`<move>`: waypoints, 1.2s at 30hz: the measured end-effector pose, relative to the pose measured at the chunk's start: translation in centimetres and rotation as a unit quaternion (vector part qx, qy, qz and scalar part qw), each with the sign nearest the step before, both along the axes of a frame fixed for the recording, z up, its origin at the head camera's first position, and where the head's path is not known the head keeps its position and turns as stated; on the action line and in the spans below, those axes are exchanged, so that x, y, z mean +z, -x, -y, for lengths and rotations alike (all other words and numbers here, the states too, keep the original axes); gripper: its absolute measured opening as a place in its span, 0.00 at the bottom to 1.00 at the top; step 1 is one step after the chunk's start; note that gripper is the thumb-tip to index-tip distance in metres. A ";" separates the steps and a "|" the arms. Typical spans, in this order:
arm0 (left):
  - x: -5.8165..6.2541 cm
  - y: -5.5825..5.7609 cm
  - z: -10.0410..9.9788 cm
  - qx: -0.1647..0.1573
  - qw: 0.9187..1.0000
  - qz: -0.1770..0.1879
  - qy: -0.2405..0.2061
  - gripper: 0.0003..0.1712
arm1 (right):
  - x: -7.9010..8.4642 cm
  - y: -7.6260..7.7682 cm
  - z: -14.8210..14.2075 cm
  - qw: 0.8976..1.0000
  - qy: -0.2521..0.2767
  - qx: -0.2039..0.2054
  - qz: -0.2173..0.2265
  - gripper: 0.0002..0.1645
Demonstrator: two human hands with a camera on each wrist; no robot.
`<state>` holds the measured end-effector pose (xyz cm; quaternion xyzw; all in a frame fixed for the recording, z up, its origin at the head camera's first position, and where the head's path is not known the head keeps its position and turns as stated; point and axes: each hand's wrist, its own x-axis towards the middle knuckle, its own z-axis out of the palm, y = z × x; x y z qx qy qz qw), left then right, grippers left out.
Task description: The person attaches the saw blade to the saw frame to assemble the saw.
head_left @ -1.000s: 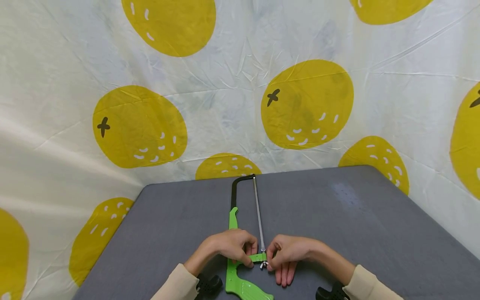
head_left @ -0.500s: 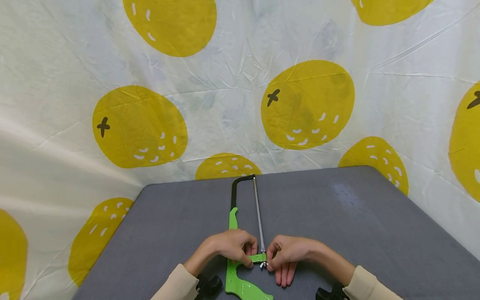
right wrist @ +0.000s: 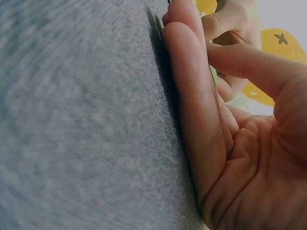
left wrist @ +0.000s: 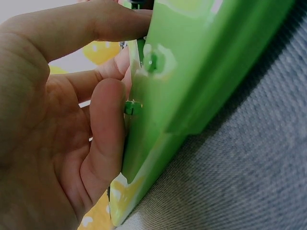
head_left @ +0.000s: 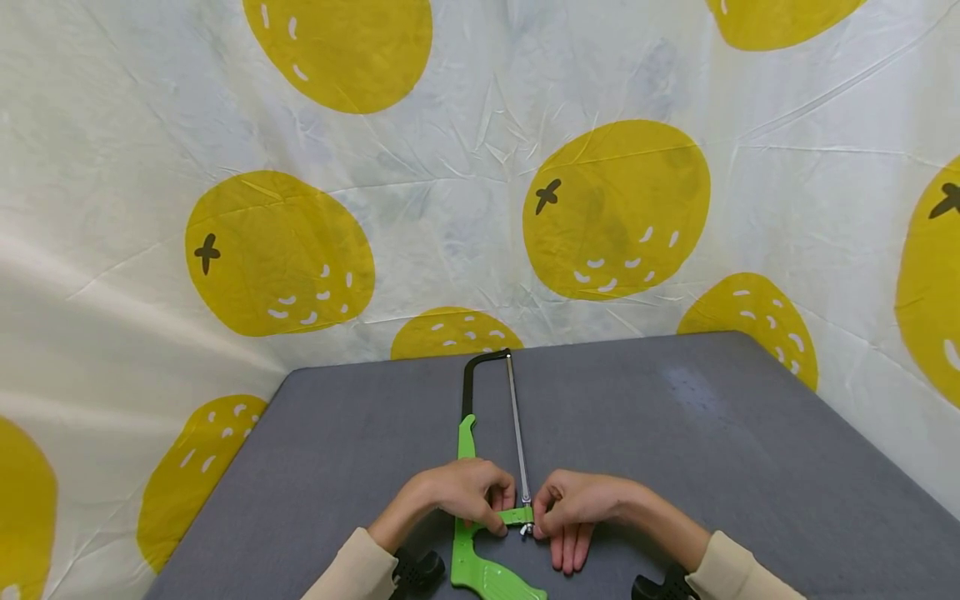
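A hacksaw with a green handle [head_left: 491, 575], a black front bow [head_left: 468, 385] and a silver blade [head_left: 517, 429] lies on the grey table, pointing away from me. My left hand [head_left: 467, 492] holds the green cross arm [head_left: 516, 516] at the blade's near end, thumb on the near side. In the left wrist view its fingers [left wrist: 106, 129] lie against the green frame [left wrist: 187, 72]. Thumb and index finger of my right hand [head_left: 581, 504] pinch at the small metal wing nut [head_left: 527, 530]. Its other fingers [right wrist: 196, 100] stretch out along the cloth; the nut is hidden in the right wrist view.
The table [head_left: 675, 442] is covered in grey cloth. A white curtain [head_left: 450, 225] with yellow fruit prints hangs behind and at both sides. The saw's front end reaches close to the table's far edge. Black wrist devices [head_left: 418, 572] sit under both cream sleeves [head_left: 356, 567].
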<state>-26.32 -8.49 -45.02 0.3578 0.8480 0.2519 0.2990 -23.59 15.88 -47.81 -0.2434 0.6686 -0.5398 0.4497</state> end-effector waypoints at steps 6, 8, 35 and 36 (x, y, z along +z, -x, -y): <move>-0.1 0.0 0.0 -0.001 1.000 -0.002 -0.001 0.09 | 0.0 0.0 0.1 1.000 -0.004 -0.002 0.003 0.07; -0.1 0.0 0.0 -0.002 1.000 -0.004 -0.001 0.09 | 0.0 0.0 0.1 1.000 -0.004 -0.003 0.004 0.07; -0.4 0.0 0.0 0.002 1.000 -0.010 -0.001 0.10 | -0.2 0.0 0.0 1.000 0.002 0.002 0.015 0.04; -0.4 0.0 0.0 0.002 1.000 -0.010 -0.002 0.10 | -0.3 0.0 0.0 1.000 0.002 0.002 0.016 0.04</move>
